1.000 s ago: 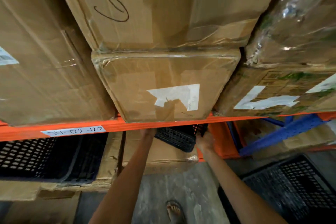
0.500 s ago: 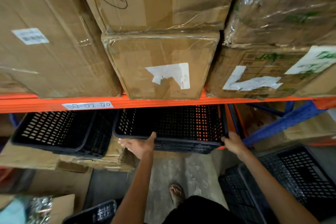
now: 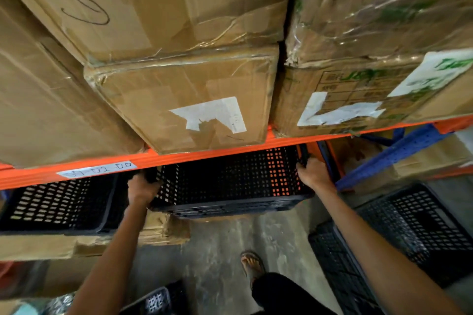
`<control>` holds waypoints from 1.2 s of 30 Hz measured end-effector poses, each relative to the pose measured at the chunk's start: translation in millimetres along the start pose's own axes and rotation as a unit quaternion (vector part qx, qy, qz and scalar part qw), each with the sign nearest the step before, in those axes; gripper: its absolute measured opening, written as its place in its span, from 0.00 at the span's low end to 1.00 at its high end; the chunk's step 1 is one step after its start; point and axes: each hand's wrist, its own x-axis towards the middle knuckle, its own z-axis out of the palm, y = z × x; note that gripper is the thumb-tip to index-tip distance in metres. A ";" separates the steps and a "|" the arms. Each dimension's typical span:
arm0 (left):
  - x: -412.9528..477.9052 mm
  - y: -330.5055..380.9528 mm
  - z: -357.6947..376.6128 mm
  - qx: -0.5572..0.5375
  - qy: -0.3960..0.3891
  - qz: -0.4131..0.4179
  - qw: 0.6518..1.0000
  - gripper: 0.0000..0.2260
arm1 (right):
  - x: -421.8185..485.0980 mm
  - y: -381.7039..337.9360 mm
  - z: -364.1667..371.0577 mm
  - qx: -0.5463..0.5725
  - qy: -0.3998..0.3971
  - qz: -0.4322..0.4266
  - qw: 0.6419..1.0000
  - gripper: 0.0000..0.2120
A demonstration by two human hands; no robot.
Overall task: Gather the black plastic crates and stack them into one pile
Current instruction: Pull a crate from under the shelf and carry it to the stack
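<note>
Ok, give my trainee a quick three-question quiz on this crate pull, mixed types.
1. True or false: both hands grip the same crate.
2. Where is that crate? A) on the floor B) under the orange beam C) on top of the cardboard boxes
3. Fill in: another crate sits on the shelf off the ___ hand's side.

Key:
1. True: left hand and right hand hold its opposite ends.
2. B
3. Left: second crate.
</note>
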 end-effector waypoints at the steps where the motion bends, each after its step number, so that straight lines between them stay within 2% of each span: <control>1: 11.2 3.9 -0.3 -0.018 -0.018 0.009 1.000 0.25 | 8.6 -4.2 -1.2 -0.005 -0.004 0.003 1.000 0.18; 4: 38.2 13.9 10.1 -0.108 -0.049 0.031 0.992 0.26 | 32.7 -14.0 -2.7 -0.010 -0.018 0.013 1.000 0.21; 7: 49.9 12.8 23.0 -0.133 -0.092 -0.031 0.986 0.21 | 43.2 -16.4 -0.3 0.000 -0.011 0.004 1.000 0.21; 10: 39.2 3.8 26.0 -0.093 -0.035 -0.044 0.994 0.20 | 31.6 -5.4 5.8 0.044 -0.003 -0.003 0.999 0.18; 12: 12.8 -5.4 22.8 -0.100 -0.025 -0.044 0.994 0.17 | 10.0 8.7 9.0 0.094 0.017 -0.013 0.995 0.16; 14: -17.7 -22.4 24.2 -0.113 -0.007 -0.040 0.993 0.16 | -18.5 27.2 12.3 0.123 0.035 -0.024 0.991 0.18; 17: -78.7 -52.8 30.2 -0.150 0.000 -0.043 0.988 0.19 | -68.7 62.9 18.6 0.124 0.060 -0.039 0.990 0.19; 21: -156.7 -91.5 37.9 -0.181 -0.008 -0.038 0.983 0.17 | -137.5 111.2 23.1 0.127 0.065 -0.040 0.989 0.18; 25: -233.4 -134.4 49.8 -0.172 -0.006 -0.064 0.983 0.23 | -204.2 160.0 24.2 0.118 0.049 -0.045 0.991 0.18; 30: -286.7 -160.3 68.8 -0.172 -0.037 -0.082 0.981 0.23 | -245.6 206.7 26.1 0.127 0.031 0.005 0.991 0.15; 36: -319.7 -185.9 128.2 -0.145 -0.064 -0.120 0.980 0.21 | -251.1 271.9 59.9 0.095 -0.026 0.076 0.992 0.16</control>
